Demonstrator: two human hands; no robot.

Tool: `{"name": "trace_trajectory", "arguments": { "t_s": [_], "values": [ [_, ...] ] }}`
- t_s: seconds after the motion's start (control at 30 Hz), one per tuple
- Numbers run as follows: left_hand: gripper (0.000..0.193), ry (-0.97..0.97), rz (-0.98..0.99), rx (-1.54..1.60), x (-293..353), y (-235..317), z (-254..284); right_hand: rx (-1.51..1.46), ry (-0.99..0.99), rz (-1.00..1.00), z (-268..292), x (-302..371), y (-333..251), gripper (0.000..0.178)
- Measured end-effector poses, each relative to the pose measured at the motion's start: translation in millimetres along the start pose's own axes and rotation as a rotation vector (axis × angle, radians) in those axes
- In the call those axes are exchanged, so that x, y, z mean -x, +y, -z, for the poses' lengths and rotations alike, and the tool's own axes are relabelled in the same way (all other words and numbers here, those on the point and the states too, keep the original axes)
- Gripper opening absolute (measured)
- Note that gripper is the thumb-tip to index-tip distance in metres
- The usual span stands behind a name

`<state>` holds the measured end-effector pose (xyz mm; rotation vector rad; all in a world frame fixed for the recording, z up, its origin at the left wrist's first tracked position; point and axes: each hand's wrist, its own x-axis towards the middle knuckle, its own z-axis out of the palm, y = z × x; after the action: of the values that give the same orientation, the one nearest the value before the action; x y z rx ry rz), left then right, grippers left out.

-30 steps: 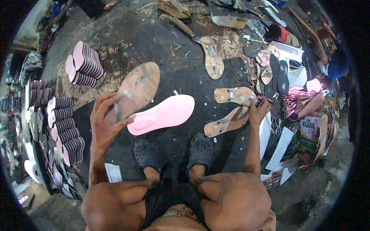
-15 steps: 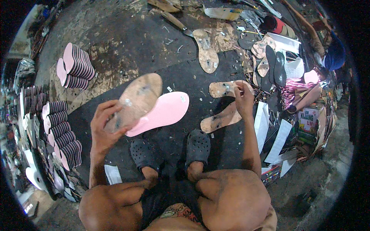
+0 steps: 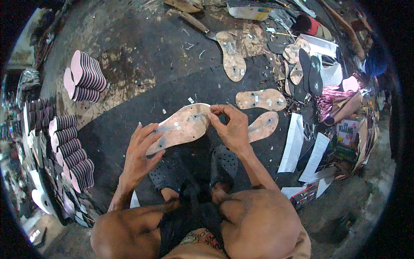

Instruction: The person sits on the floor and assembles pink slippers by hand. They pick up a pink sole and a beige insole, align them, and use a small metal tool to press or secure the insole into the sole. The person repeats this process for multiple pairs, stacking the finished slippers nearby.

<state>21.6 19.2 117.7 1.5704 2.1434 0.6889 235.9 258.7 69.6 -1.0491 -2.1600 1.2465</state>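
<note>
A tan sole-shaped template [image 3: 183, 129], with dark smudges and small white dots, is held level above my feet. Only a thin pale rim shows along its upper edge, so the pink insole seems covered beneath it. My left hand [image 3: 144, 146] grips its left end, fingers on top and thumb at the lower edge. At the other end, my right hand [image 3: 230, 129] pinches the tip between thumb and fingers. Just beyond my right hand, a second tan template [image 3: 261, 99] and a third tan template [image 3: 264, 126], partly hidden by that hand, lie on the black mat [image 3: 129, 125].
Stacks of pink-and-black insoles [image 3: 88, 71] stand at left, with more stacks [image 3: 69, 146] nearer me. Ahead lie another template [image 3: 231, 56] and a wooden-handled knife [image 3: 196, 23]. White paper strips [image 3: 291, 144], scraps and a tin [image 3: 347, 131] crowd the right. Black clogs [image 3: 224, 162] are on my feet.
The template has come down over the pink insole and now hides nearly all of it. My right hand has left the templates at right and moved left to the held template's tip.
</note>
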Motion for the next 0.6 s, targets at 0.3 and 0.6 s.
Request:
{"name": "trace_trajectory", "arguments": {
  "t_s": [0.3, 0.6],
  "values": [
    [0.088, 0.013, 0.109, 0.138, -8.6, 5.0, -2.9, 0.228, 0.026, 0.324, 4.6, -12.1, 25.7, 0.020],
    [0.104, 0.043, 0.186, 0.257, -7.2, -3.9, -9.6, -0.132, 0.031, 0.128, -10.9, -7.7, -14.0, 0.009]
  ]
}}
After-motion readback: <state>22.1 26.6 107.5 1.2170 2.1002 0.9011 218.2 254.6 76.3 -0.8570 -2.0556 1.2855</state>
